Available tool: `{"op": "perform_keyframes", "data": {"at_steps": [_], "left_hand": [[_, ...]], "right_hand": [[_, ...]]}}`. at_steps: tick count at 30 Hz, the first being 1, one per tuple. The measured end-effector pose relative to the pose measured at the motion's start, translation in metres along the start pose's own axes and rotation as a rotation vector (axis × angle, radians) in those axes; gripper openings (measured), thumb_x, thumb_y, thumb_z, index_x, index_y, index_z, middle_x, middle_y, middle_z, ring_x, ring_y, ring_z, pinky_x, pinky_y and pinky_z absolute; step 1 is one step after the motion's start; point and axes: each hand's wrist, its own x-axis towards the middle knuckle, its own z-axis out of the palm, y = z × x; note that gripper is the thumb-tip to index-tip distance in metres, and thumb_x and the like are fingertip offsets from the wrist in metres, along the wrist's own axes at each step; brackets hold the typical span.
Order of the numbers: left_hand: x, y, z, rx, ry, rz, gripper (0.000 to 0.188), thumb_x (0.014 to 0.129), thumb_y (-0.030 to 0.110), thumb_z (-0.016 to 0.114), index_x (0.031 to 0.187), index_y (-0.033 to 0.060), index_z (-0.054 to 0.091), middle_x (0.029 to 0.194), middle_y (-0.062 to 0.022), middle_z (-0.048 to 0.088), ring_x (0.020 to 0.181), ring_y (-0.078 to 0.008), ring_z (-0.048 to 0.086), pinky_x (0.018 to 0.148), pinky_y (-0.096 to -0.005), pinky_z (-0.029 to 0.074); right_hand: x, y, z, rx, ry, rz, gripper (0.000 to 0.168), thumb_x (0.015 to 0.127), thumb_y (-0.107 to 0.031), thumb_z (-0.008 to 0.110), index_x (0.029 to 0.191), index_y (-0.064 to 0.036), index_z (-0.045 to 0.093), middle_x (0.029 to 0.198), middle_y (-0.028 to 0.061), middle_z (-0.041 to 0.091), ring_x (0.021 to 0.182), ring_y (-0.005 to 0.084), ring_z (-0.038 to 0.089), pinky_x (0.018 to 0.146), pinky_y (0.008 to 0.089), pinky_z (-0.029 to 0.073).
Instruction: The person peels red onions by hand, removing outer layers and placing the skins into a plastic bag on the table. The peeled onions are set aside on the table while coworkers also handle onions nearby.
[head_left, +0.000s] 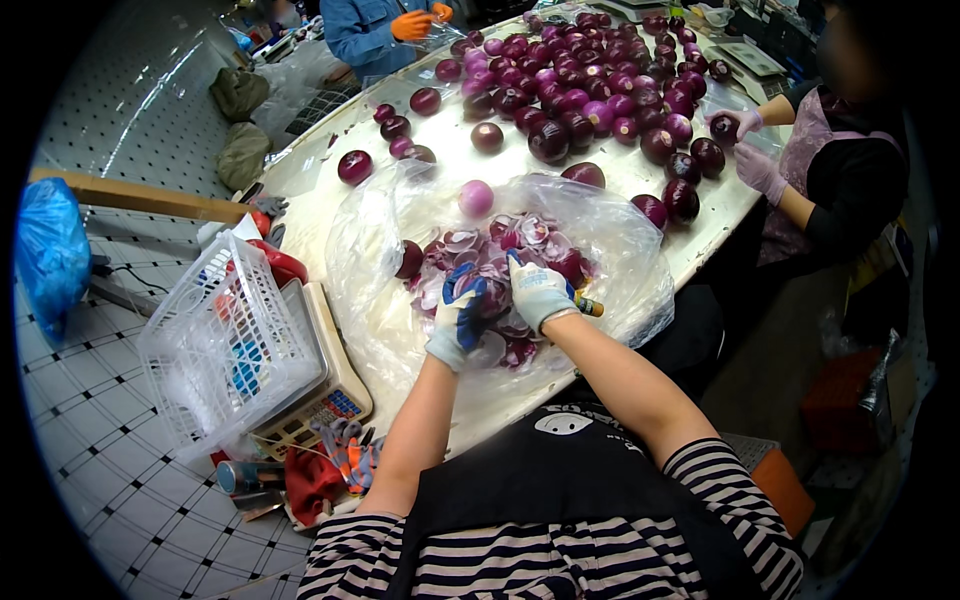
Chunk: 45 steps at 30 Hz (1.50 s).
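My left hand (459, 309), in a white and blue coated work glove, grips a red onion (491, 298) from its left side. My right hand (538, 289), gloved alike, is close on the onion's right. From under its palm sticks out the yellow and dark handle (589, 304) of a hand tool; the blade is hidden. Around both hands lies a heap of papery onion skins (457, 251) on a clear plastic sheet or bag (360, 277). One pale peeled onion (476, 199) sits just beyond the heap, and a dark onion (409, 259) rests at its left.
Many red onions (570, 90) cover the far part of the white table (307, 217). At the left, a white plastic basket (225, 337) sits on a digital scale (330, 405). Pink-gloved hands (757, 172) of a co-worker hold an onion at right; another person's orange-gloved hands (412, 25) are across the table.
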Motion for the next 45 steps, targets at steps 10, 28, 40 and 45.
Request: {"op": "perform_keyframes", "data": {"at_steps": [10, 28, 40, 45], "left_hand": [[0.013, -0.011, -0.021, 0.099, -0.047, 0.103, 0.051, 0.079, 0.005, 0.063, 0.125, 0.0123, 0.042, 0.113, -0.0063, 0.052, 0.102, -0.0210, 0.054, 0.083, -0.0370, 0.051], [0.024, -0.017, -0.034, 0.210, 0.048, 0.203, 0.049, 0.077, 0.003, 0.064, 0.122, 0.0079, 0.046, 0.108, -0.0054, 0.054, 0.095, -0.0190, 0.056, 0.080, -0.0337, 0.051], [0.017, 0.003, -0.037, 0.430, -0.280, 0.293, 0.058, 0.072, 0.009, 0.070, 0.124, 0.0046, 0.044, 0.116, -0.0062, 0.051, 0.103, -0.0160, 0.051, 0.088, -0.0288, 0.045], [0.021, 0.006, -0.032, 0.459, -0.310, 0.362, 0.063, 0.076, 0.010, 0.067, 0.131, 0.0061, 0.037, 0.121, -0.0069, 0.048, 0.106, -0.0172, 0.051, 0.087, -0.0286, 0.046]], "right_hand": [[0.017, 0.015, 0.027, 0.336, -0.092, 0.032, 0.038, 0.086, -0.016, 0.037, 0.121, -0.007, 0.050, 0.116, 0.0186, 0.055, 0.107, 0.0326, 0.053, 0.091, 0.0413, 0.042], [0.075, 0.020, 0.093, -0.599, -0.472, -0.544, 0.025, 0.077, -0.017, 0.053, 0.094, -0.010, 0.070, 0.098, 0.0128, 0.065, 0.092, 0.0271, 0.063, 0.080, 0.0320, 0.048], [0.083, 0.051, 0.090, 0.066, -0.375, -0.307, 0.030, 0.083, -0.021, 0.050, 0.106, -0.005, 0.062, 0.102, 0.0164, 0.063, 0.094, 0.0299, 0.062, 0.078, 0.0338, 0.049], [0.075, 0.053, 0.063, -0.438, -0.342, -0.634, 0.017, 0.074, -0.021, 0.058, 0.084, -0.012, 0.068, 0.082, 0.0104, 0.066, 0.072, 0.0263, 0.064, 0.065, 0.0328, 0.051]]}}
